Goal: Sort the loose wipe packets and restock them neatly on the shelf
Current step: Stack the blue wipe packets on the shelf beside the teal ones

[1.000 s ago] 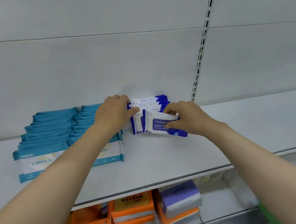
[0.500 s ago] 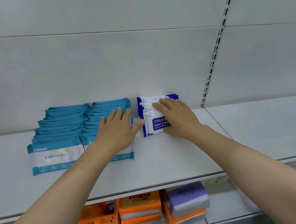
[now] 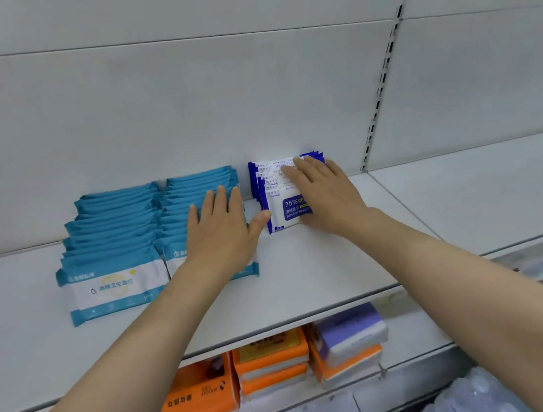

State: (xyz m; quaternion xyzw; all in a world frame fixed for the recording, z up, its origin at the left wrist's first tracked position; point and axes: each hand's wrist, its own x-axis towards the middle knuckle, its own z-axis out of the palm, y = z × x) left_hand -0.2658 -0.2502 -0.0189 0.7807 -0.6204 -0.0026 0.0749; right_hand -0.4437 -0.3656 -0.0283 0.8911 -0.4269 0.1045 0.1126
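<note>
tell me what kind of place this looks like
Most likely a shop aisle. A white metal shelf with a slotted upright holds fanned rows of teal wipe packets and blue alcohol wipe packets, with orange tissue packs stacked below.

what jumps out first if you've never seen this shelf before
Two bare hands lie flat on the shelf: the left hand on the right row of teal packets, the right hand on the blue-and-white alcohol wipe packets near the back wall. Below, orange packs sit on the lower shelf.
</note>
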